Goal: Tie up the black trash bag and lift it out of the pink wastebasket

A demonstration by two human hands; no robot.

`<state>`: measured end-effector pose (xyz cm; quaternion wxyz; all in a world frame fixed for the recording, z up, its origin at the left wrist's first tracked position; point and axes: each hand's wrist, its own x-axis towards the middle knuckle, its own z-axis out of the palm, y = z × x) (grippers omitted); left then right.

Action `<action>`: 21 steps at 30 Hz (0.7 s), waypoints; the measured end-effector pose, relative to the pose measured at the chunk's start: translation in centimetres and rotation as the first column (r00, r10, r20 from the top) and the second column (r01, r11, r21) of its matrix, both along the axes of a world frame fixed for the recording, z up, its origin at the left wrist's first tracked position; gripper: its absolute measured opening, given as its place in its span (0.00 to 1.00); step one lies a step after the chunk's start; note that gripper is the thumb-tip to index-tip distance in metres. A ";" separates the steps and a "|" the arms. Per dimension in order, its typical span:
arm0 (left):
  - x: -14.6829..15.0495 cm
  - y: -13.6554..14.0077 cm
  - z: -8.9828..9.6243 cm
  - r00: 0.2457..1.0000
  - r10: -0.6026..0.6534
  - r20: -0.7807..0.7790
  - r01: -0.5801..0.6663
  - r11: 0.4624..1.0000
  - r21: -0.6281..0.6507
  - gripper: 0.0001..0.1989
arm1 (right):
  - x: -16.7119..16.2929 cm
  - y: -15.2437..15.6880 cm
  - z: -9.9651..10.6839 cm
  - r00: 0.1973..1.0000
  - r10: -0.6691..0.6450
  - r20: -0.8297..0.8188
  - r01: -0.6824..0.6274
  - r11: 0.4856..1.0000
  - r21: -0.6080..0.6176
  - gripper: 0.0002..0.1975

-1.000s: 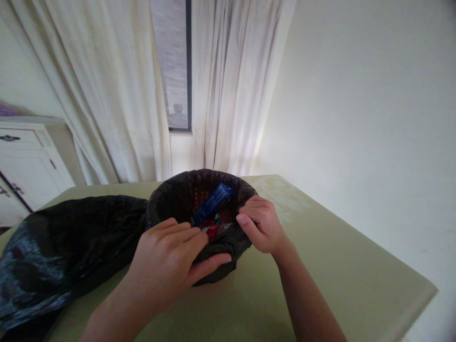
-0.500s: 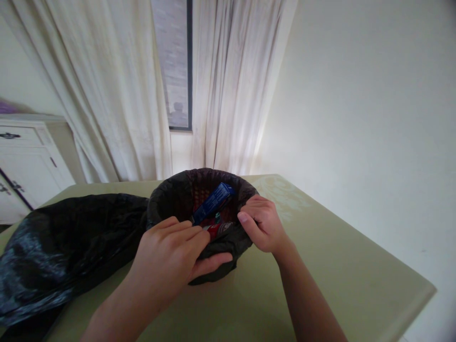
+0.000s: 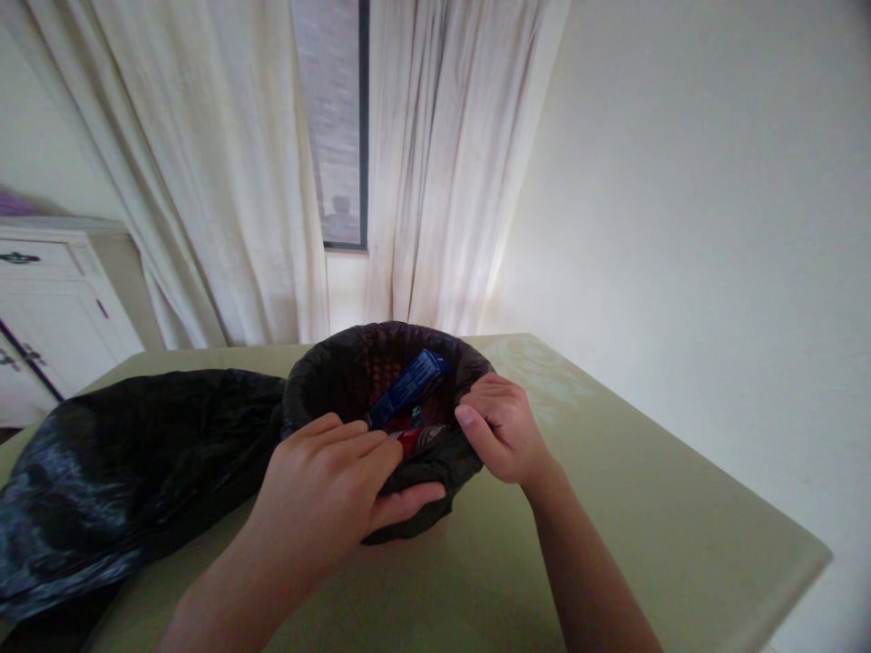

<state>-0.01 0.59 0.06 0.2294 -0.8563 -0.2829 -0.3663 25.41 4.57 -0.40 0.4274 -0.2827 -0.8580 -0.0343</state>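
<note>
A round trash bin lined with a black trash bag stands on the table, the bag folded out over its rim. My left hand is closed over the near left rim, its fingers inside and its thumb outside on the bag. At the near right rim my right hand is wrapped round the bag's edge. Inside the bin lie a blue box, tilted, and a red can partly hidden by my left hand and the bag.
Another black plastic bag, puffed out, spreads over the left of the pale green table. Beyond the table hang cream curtains beside a window. A white cabinet stands at far left and a wall at right.
</note>
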 end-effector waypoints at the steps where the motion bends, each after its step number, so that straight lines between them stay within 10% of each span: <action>1: 0.0 0.0 0.0 1.000 0.000 0.002 0.000 1.000 -0.002 0.31 | 0.0 0.0 0.0 1.000 0.003 -0.001 -0.003 1.000 0.002 0.25; 21: -0.2 -0.1 0.0 1.000 0.003 0.001 -0.003 1.000 -0.017 0.30 | -0.1 0.1 -0.3 0.998 0.040 -0.057 -0.039 0.999 0.022 0.25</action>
